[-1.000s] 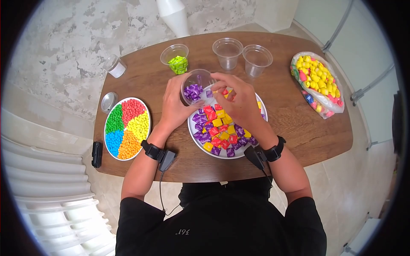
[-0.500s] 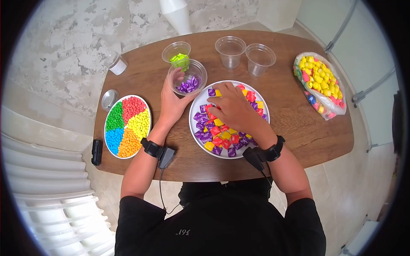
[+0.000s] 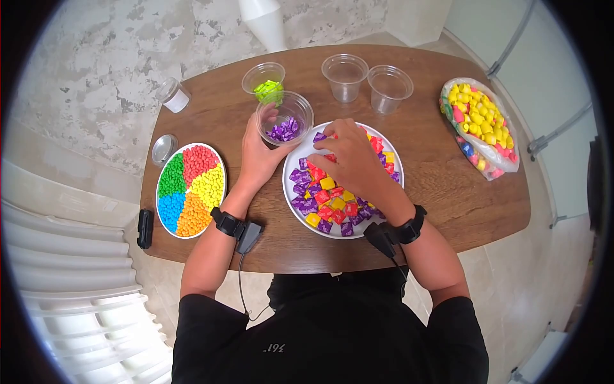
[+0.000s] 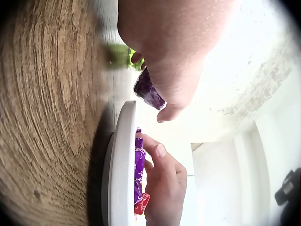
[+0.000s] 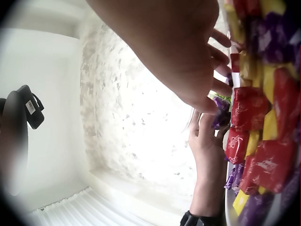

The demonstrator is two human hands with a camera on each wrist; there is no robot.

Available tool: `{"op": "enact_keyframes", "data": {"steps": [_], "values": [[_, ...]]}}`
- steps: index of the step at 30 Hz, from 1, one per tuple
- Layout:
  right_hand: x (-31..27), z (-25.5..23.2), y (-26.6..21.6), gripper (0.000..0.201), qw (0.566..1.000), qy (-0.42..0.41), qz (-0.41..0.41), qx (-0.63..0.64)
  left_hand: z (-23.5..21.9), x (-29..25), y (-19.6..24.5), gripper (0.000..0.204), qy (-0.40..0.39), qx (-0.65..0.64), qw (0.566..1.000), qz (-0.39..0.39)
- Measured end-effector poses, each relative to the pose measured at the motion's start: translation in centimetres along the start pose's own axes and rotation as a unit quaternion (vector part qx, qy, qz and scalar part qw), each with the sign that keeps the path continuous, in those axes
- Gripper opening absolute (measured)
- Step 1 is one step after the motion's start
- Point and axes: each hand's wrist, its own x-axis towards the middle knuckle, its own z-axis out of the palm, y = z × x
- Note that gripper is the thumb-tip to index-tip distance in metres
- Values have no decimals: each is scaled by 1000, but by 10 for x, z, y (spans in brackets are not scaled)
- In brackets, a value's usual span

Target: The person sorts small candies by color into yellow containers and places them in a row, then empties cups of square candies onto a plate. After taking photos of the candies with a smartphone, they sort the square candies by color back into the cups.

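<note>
My left hand [image 3: 261, 157] grips a clear plastic cup [image 3: 306, 131], fingers and thumb around its side. Several purple-wrapped candies [image 3: 283, 130] lie in the bottom of the cup, which tilts toward me. Over the far part of a round white plate [image 3: 289, 208], my right hand [image 3: 352, 157] hangs low with its thumb apart from the fingers. Its fingertips are right by a purple candy [image 3: 319, 137] near the plate's far rim. Red, yellow and purple wrapped candies are heaped on the plate; red ones [image 5: 251, 107] stand out beside the hand in the right wrist view.
Behind the held cup stands another with green candies [image 3: 267, 89]. Two clear cups [image 3: 345, 80] sit farther back. At left are a plate of color-sorted candies [image 3: 208, 185], a jar [image 3: 173, 96] and a round lid [image 3: 164, 148]. A bag of yellow pieces [image 3: 480, 125] lies right.
The left hand has drawn the cup back from the plate toward the green candies' cup. My right hand has left the cup's rim and lowered over the plate, its fingers shifting slightly at the far side.
</note>
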Motion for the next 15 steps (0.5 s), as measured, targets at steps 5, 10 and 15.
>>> {"op": "enact_keyframes", "data": {"steps": [5,10,15], "values": [[6,-8,-9,27,995,91,28,22,0,1,1,86,4,2,1000,-1],[10,-15,-17,26,987,144,55,34,0,0,2,85,2,5,1000,-6],[10,-11,-21,29,988,136,-14,74,1,1,6,83,-5,35,998,45]]}}
